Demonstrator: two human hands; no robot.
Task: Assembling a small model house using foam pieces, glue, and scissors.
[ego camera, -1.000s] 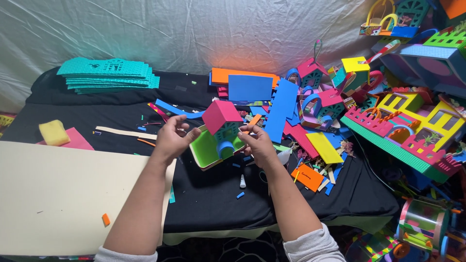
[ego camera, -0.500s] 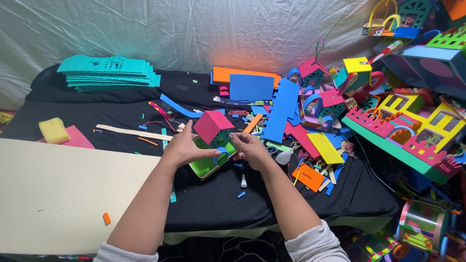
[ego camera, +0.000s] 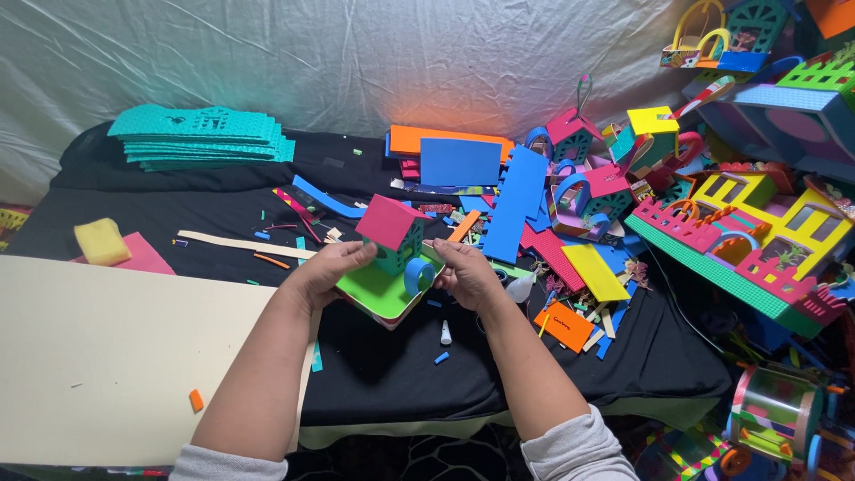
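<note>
Small foam house (ego camera: 390,258) lifted off the black table (ego camera: 374,374), left hand (ego camera: 325,272) and right hand (ego camera: 465,272) closed on opposite base edges, apparently steadying it.

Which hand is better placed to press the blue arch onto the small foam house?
Right, probably. The right hand already touches the side where the blue arch stands on the green base. The left hand supports the foam house from the opposite side, farther from the arch.

Left hand (ego camera: 322,270) and right hand (ego camera: 465,273) grip a pink-roofed foam house (ego camera: 389,258) above the black table (ego camera: 392,374).
</note>
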